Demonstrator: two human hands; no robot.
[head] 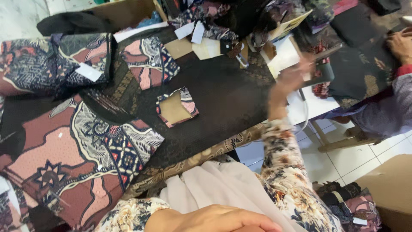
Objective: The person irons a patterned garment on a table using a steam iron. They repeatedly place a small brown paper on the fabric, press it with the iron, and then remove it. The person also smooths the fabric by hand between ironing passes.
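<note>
Head view: the right hand (294,77) is raised over the far edge of the dark worktop (223,103) and blurred by motion; it reaches at a dark flat tool (322,73), but whether its fingers pinch it cannot be told. The left hand (219,219) lies low against pale cloth (214,184), cut off by the frame's lower edge, fingers pressed together. One small cardboard square wrapped in batik (177,106) lies mid-worktop; two larger folded batik pieces (148,60) lie beyond. Another person's hand (401,45) shows at the right edge.

Probably a sewing workshop: worktable (223,99) strewn with patterned fabric pieces (148,60), card templates (174,108), stacked cloth (51,60).
</note>
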